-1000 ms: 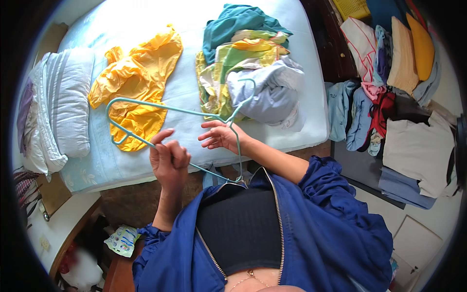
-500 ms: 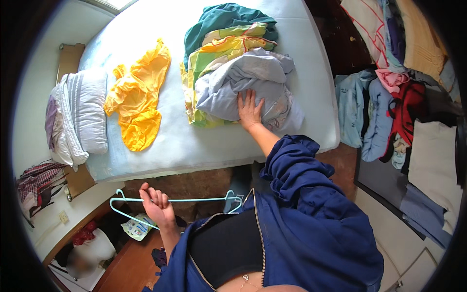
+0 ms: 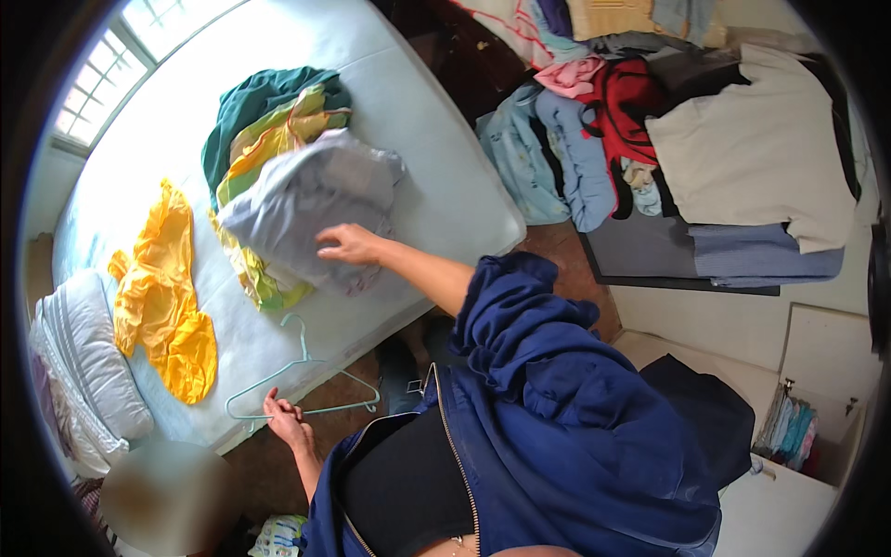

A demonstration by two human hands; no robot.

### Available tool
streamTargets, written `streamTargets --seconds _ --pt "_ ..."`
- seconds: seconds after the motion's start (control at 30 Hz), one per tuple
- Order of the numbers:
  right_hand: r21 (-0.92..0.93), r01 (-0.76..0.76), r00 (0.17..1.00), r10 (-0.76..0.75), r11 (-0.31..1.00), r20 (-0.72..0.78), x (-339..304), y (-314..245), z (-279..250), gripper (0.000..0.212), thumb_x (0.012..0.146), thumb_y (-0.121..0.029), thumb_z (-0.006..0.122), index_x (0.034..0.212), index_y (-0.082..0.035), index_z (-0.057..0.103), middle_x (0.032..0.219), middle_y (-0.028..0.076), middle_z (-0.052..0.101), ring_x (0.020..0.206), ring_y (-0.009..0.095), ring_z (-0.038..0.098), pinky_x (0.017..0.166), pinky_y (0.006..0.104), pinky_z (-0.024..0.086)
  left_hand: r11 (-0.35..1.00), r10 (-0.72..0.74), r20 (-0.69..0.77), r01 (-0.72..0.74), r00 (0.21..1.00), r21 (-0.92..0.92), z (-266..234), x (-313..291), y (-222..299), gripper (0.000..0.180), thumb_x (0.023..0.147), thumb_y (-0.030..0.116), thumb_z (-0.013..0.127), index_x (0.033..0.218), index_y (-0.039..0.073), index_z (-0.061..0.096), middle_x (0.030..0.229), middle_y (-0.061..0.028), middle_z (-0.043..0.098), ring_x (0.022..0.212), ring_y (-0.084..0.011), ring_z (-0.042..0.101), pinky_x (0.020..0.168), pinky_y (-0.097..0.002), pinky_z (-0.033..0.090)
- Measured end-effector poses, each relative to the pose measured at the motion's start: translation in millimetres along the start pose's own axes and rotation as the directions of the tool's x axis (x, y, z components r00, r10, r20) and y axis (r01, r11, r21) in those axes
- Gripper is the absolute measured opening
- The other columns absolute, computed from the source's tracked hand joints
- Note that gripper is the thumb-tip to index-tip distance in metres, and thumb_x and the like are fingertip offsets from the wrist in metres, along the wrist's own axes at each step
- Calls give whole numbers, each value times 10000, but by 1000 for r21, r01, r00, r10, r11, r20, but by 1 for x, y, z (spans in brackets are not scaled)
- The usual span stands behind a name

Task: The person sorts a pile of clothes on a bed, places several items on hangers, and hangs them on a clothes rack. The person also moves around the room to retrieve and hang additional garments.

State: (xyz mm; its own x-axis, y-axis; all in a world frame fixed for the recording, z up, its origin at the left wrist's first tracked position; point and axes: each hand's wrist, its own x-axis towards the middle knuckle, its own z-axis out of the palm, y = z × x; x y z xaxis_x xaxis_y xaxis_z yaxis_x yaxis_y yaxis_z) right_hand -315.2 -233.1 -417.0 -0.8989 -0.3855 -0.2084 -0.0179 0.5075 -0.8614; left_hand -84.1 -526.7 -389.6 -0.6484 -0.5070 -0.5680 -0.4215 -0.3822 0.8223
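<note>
My left hand [image 3: 290,427] is closed around the lower bar of a pale green clothes hanger [image 3: 339,408]. The hanger's hook points up toward the bed's near edge. My right hand [image 3: 353,245] is over a crumpled grey-blue cloth [image 3: 297,200], fingers apart and slightly bent; whether they touch it I cannot tell. Under that cloth lies a yellow-green patterned cloth [image 3: 255,278], and behind it a dark green cloth [image 3: 251,107]. A yellow garment [image 3: 167,297] is spread on the bed to the left.
The bed [image 3: 445,139] has a pale blue cover. A folded white quilt [image 3: 88,353] lies at its left end. On the right, a red and black garment [image 3: 626,111], a beige garment [image 3: 742,139] and other clothes cover a surface. Lower right, a white cabinet [image 3: 780,501] has an opening with hanging clothes.
My view has swung to the right. My right hand has shifted from lying spread on the grey-blue cloth to a bent-finger pose. The hanger has turned, its hook now up toward the bed.
</note>
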Motion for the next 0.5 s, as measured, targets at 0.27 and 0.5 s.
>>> streamTargets --seconds 0.27,0.5 --pt "-530 -636 765 369 560 -528 -244 240 -324 536 814 -463 462 1083 -3 526 1073 254 533 986 373 520 841 405 415 994 -73 -3 72 997 -84 27 -60 -60 278 933 292 382 1002 52 504 563 35 379 429 -37 286 358 -193 243" --pt "-275 -465 415 -67 841 -908 -319 138 -615 574 886 -444 385 1220 20 438 1236 158 470 1154 259 430 956 310 317 972 -86 -290 16 953 -235 39 -107 -130 281 933 281 379 1029 57 519 567 33 380 444 -55 319 360 -196 280"
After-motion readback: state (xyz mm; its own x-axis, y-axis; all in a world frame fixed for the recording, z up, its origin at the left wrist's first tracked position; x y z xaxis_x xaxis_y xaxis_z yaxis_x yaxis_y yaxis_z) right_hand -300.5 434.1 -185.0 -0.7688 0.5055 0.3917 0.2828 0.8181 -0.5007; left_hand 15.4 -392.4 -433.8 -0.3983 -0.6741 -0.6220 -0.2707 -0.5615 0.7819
